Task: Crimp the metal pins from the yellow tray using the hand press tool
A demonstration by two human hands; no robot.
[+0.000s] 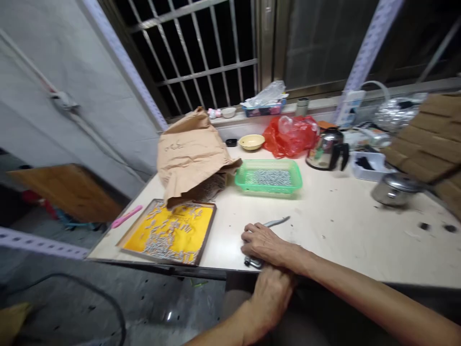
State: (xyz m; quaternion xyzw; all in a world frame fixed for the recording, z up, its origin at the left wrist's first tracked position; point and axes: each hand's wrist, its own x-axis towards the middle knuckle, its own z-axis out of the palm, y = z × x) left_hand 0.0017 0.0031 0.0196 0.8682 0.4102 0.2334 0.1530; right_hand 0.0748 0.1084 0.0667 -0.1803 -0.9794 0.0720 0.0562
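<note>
By the edge of the counter (342, 230), we cannot tell what our left hand (274, 289) grips. Our right hand (265, 244) is curled over a metal tool (276, 222) lying there; we seem to be steadying it, and the next move calls for firmness. Its far end looks grey and slim.

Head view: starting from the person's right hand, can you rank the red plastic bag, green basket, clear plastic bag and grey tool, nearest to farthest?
From the right hand:
1. Grey tool: directly under the hand, partly hidden.
2. Green basket: straight ahead.
3. Red plastic bag: behind the basket, slightly right.
4. Clear plastic bag: farthest back.
</note>
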